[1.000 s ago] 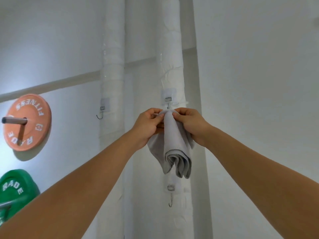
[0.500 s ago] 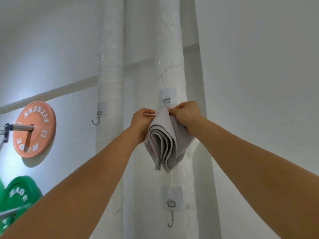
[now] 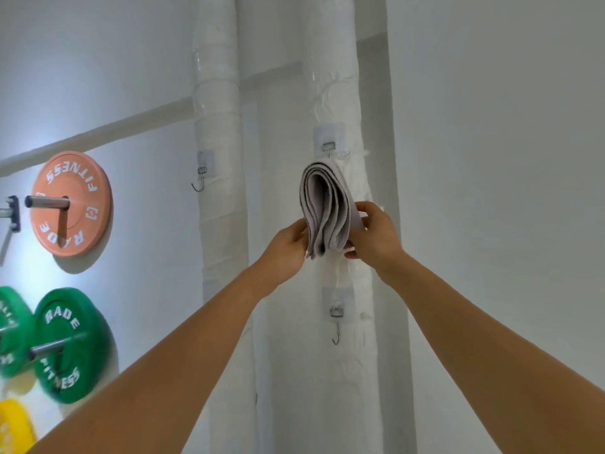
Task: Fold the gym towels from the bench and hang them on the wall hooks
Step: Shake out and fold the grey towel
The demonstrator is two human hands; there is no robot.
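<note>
White wrapped pipes [image 3: 217, 132] carry hooks [image 3: 336, 326]; weight plates [image 3: 70, 204] hang left.

Two bare forearms reach into view from the bottom corners, with no sleeves, watch, bracelet or gloves on them. The left hand [image 3: 288, 247] and right hand [image 3: 376, 240] are bare too. No rings show on the fingers [image 3: 366, 208] that can be seen.

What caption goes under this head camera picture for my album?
Both hands, left hand and right hand, hold a folded grey towel hanging below a wall hook.
</note>
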